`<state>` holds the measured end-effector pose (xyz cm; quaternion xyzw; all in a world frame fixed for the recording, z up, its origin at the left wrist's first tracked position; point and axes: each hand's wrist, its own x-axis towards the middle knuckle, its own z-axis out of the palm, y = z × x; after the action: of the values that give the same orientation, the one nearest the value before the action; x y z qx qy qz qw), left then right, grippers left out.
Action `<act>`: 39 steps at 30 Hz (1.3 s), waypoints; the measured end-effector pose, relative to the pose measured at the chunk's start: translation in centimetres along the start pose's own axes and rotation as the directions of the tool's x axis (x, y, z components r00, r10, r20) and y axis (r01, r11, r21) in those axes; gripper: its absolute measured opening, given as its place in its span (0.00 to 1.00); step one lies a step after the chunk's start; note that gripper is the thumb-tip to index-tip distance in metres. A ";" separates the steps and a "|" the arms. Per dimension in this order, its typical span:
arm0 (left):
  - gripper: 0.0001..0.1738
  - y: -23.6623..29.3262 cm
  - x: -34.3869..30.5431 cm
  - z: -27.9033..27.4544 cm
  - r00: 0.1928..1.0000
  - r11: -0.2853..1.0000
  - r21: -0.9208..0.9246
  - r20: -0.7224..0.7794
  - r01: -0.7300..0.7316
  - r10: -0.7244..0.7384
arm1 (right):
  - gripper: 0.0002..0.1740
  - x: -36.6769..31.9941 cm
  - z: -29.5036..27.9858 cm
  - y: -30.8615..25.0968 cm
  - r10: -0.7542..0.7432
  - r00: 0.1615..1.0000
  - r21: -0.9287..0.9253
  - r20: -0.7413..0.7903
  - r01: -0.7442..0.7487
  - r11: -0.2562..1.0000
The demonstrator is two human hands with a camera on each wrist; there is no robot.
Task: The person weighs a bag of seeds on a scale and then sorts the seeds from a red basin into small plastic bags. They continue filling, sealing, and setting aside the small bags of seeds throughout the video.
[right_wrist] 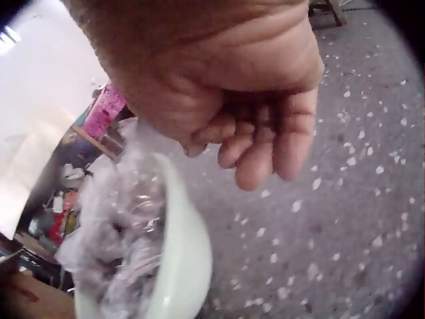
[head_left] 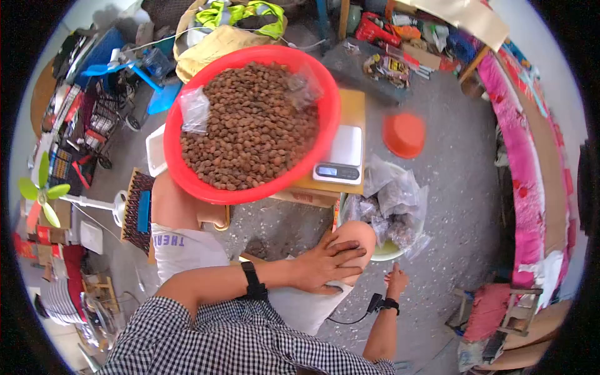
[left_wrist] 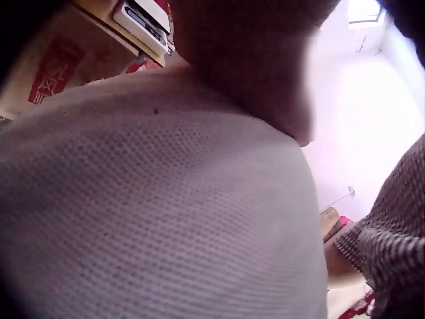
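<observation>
My left hand (head_left: 330, 262) rests flat on the knee (head_left: 357, 240), fingers spread; in the left wrist view the dark underside of the hand (left_wrist: 249, 73) shows above the pale shorts (left_wrist: 159, 212). My right hand (head_left: 396, 281) hangs beside that leg. Its fingers are loosely curled and hold nothing, as the right wrist view shows of the hand (right_wrist: 246, 100). Close to it stands a pale green basin (right_wrist: 189, 259) with several filled clear plastic bags (head_left: 397, 197). Ahead, a large red basin (head_left: 331, 119) is heaped with brown nut-like pieces (head_left: 250, 125), with clear plastic bags (head_left: 195, 111) on them.
A digital scale (head_left: 340, 156) sits on a box beside the red basin. An orange-red bowl (head_left: 404, 135) is on the grey floor (head_left: 450, 206). A small fan (head_left: 42, 194) and a brush-like board (head_left: 137, 206) stand left. A wooden stool (head_left: 494, 312) is at lower right.
</observation>
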<state>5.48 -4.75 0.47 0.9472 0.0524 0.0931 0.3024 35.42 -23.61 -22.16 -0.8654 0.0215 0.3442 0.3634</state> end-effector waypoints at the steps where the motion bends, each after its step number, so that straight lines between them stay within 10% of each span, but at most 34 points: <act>1: 0.39 -0.1 -0.3 -0.1 1.000 1.000 -0.012 -0.022 -0.012 0.011 | 0.19 -0.4 -0.4 -2.1 -0.103 0.994 0.049 0.025 0.102 0.994; 10: 0.29 -3.7 -8.2 -8.9 0.919 0.913 -0.398 -0.320 0.090 -0.230 | 0.20 -19.2 -1.9 -23.1 -0.627 0.777 0.343 0.063 0.573 0.744; 17: 0.15 -9.7 -16.7 -16.9 0.379 0.868 -0.446 -0.781 0.216 -0.496 | 0.18 -31.7 8.4 -32.0 -0.791 0.516 0.372 0.328 0.699 0.611; 23: 0.12 -13.4 -22.7 -16.4 0.174 0.824 -0.506 -0.814 0.255 -0.554 | 0.14 -39.7 22.8 -39.1 -0.731 0.264 0.291 0.630 0.792 0.537; 32: 0.09 -14.3 -23.5 -16.6 0.198 0.878 -0.449 -0.857 0.164 -0.476 | 0.17 -36.4 42.0 -42.9 -0.581 0.090 0.323 0.809 0.758 0.567; 39: 0.13 -13.5 -23.8 -16.9 0.102 0.803 -0.596 -0.801 -0.028 -0.590 | 0.20 -40.6 38.4 -42.1 -0.630 0.116 0.382 0.768 0.707 0.595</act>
<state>-21.87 12.06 2.69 0.5215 0.3973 0.6232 0.4264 -5.70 23.43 9.36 -0.5003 -0.5637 0.5199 0.4020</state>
